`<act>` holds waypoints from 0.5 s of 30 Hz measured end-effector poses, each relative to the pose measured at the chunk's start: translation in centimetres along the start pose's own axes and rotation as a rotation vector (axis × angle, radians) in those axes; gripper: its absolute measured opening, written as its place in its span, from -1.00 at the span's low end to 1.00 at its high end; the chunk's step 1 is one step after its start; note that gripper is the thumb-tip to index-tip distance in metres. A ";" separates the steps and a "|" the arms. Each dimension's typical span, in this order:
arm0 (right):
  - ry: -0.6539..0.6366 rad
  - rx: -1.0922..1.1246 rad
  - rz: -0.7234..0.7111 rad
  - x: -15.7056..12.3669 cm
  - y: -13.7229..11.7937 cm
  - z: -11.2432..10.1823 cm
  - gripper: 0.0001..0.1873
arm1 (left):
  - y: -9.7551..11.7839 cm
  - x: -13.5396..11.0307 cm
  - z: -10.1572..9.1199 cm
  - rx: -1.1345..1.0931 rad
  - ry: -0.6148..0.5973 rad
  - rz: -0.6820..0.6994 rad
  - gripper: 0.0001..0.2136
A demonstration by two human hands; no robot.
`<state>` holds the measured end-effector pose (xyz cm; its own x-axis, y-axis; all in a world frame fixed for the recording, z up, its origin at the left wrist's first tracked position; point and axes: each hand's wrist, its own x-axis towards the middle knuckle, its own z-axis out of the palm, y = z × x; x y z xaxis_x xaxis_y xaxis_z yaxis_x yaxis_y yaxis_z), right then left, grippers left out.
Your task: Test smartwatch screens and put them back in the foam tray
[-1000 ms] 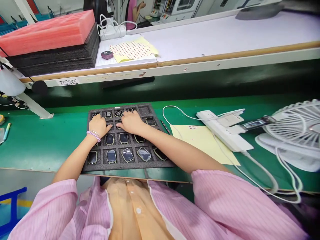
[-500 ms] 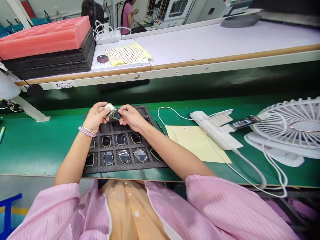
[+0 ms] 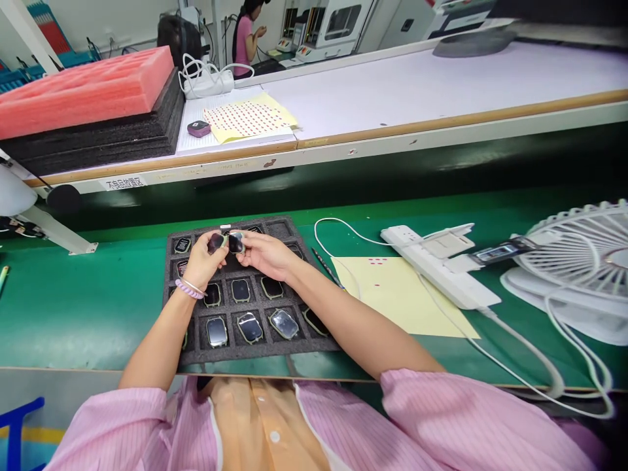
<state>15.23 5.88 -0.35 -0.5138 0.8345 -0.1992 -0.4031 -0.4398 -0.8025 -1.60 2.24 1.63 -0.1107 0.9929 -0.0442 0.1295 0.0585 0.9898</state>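
Observation:
Over the back part of a dark grey foam tray (image 3: 196,350), my two hands hold a watch body each, close side by side. My left hand (image 3: 203,260) pinches a dark-faced watch body (image 3: 215,243) between thumb and fingers. In the fingers of my right hand (image 3: 267,256) is another watch body (image 3: 236,243), its glossy screen catching light. Below them, several strapless square watches (image 3: 241,290) with pale green frames lie face up in the tray's pockets. My hands and forearms hide some pockets.
Right of the tray are a pen (image 3: 328,267), a yellow sheet (image 3: 397,294), a white power strip (image 3: 436,265) with cables and a white fan (image 3: 583,248). On the shelf sit pink foam (image 3: 88,88) and a dotted sticker sheet (image 3: 250,118). A person (image 3: 243,42) sits beyond.
The left watch body has turned from a bright, whitish side to a dark face. Both hands still hold their watches close together. The camera view has shifted slightly, showing more of the tray's back rows.

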 end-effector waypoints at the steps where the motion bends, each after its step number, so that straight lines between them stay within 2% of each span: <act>1: -0.027 0.012 -0.006 -0.1 0.0 -0.1 -0.82 | 0.0 0.1 -0.1 0.051 0.030 0.031 -0.64; 7: -0.134 0.007 -0.052 -0.2 0.0 -0.6 -0.48 | -0.3 0.1 -0.8 0.285 0.114 0.159 -0.71; 15: -0.206 -0.016 -0.048 -0.1 0.4 -1.0 -0.46 | -1.0 0.2 -0.8 0.348 0.096 0.238 -0.77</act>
<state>15.85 5.96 -1.21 -0.6388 0.7682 -0.0426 -0.4197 -0.3943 -0.8175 -2.52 2.25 0.70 -0.1269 0.9697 0.2088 0.4857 -0.1228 0.8655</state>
